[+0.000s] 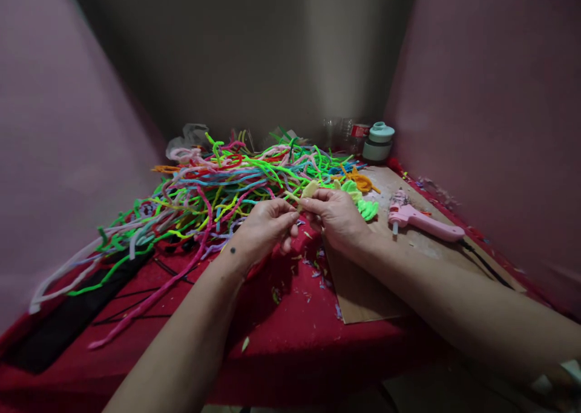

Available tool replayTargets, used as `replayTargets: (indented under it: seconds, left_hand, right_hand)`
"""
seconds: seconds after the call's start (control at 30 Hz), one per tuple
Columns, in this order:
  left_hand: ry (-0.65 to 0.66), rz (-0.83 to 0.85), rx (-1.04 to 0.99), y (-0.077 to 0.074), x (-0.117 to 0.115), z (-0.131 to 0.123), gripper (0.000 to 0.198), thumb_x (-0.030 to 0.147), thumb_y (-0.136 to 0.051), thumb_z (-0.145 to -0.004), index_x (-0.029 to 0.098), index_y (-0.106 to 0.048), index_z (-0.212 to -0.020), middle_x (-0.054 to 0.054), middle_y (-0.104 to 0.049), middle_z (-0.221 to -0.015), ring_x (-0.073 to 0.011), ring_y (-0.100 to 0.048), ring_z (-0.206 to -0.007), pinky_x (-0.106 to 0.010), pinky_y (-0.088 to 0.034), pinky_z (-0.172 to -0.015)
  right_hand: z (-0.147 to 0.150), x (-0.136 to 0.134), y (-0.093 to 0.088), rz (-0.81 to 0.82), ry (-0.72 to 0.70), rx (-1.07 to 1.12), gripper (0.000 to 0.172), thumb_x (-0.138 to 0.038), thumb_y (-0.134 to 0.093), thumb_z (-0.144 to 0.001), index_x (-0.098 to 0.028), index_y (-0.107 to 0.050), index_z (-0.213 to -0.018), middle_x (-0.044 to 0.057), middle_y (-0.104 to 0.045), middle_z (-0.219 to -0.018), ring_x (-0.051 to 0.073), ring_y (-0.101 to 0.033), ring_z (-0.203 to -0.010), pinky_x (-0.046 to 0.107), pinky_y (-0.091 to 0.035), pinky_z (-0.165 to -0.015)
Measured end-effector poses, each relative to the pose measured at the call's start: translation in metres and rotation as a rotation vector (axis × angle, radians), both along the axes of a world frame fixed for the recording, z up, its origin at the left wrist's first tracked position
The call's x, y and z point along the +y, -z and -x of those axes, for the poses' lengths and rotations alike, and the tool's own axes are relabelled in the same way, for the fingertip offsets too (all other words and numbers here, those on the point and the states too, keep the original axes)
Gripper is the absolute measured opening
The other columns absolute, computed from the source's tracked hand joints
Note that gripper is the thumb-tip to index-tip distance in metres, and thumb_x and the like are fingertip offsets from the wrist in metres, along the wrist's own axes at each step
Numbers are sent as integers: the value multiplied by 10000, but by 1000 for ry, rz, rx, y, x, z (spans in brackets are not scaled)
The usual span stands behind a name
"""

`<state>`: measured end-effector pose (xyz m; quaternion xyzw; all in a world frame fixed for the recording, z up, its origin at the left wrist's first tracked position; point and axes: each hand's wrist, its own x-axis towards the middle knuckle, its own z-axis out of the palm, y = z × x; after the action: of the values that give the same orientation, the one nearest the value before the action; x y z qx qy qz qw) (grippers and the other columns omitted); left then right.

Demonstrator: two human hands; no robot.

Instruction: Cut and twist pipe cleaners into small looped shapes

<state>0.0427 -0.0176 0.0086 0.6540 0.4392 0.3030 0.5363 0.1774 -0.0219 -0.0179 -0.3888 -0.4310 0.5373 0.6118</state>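
Above the front middle of the table, my left hand [270,222] and my right hand [338,216] meet fingertip to fingertip. Both are closed in a pinch on a pale yellow pipe cleaner [310,189], whose upper part is bent into a fuzzy petal-like shape. A thin end of it points left, over the heap. Just behind my right hand lie bright green leaf-shaped pipe cleaner pieces [367,209], partly hidden by the hand. A big tangle of coloured pipe cleaners [245,174] spreads behind my hands and to the left.
A pink glue gun [426,222] rests on a cardboard sheet [363,298] at the right. Farther back stand a mint-lidded container [378,149] and a clear plastic bottle [338,131]. Fuzz scraps dot the red tablecloth [290,334]. A black strip [68,316] lies at the left.
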Motion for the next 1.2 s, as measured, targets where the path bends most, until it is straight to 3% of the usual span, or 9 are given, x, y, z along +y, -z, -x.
replayTargets:
  seconds: [0.17, 0.27, 0.4, 0.83, 1.2]
  left_hand:
    - [-24, -170, -168, 2, 3, 1, 206, 261, -647, -707, 146, -581, -865, 28, -614, -667, -70, -536, -576, -174, -382, -530]
    - [-84, -192, -201, 4, 5, 1, 245, 285, -707, -640, 136, -597, -799, 25, -607, -655, -72, -506, -562, -187, -367, -526]
    - [-188, -259, -142, 5, 5, 2, 206, 274, -705, -627, 122, -601, -721, 39, -557, -569, -57, -433, -493, -193, -325, -487]
    - [-243, -342, -1, 2, 4, 1, 77, 198, -610, -668, 127, -600, -695, 50, -534, -552, -60, -434, -495, -193, -346, -498]
    - [-242, -687, 373, 5, 5, 3, 169, 251, -519, -736, 144, -650, -724, -3, -611, -650, -110, -505, -594, -218, -379, -586]
  right_hand:
    - [-1, 2, 0, 63, -61, 60, 156, -160, -630, -666, -146, -517, -559, -57, -428, -437, 41, -329, -361, 223, -180, -375]
    - [-1, 1, 2, 61, -120, 75, 137, -152, -628, -658, -149, -523, -571, -66, -402, -433, 42, -306, -358, 225, -183, -372]
    - [0, 0, 3, 58, -160, 64, 117, -140, -616, -646, -156, -517, -585, -56, -438, -464, 50, -335, -376, 220, -209, -370]
    - [1, -1, 2, 40, -138, -33, 166, -147, -585, -650, -159, -479, -522, -46, -449, -452, 46, -338, -360, 203, -228, -335]
    - [4, -5, 0, 51, -129, -74, 191, -135, -601, -620, -164, -459, -495, -64, -400, -411, 38, -301, -333, 202, -220, -310]
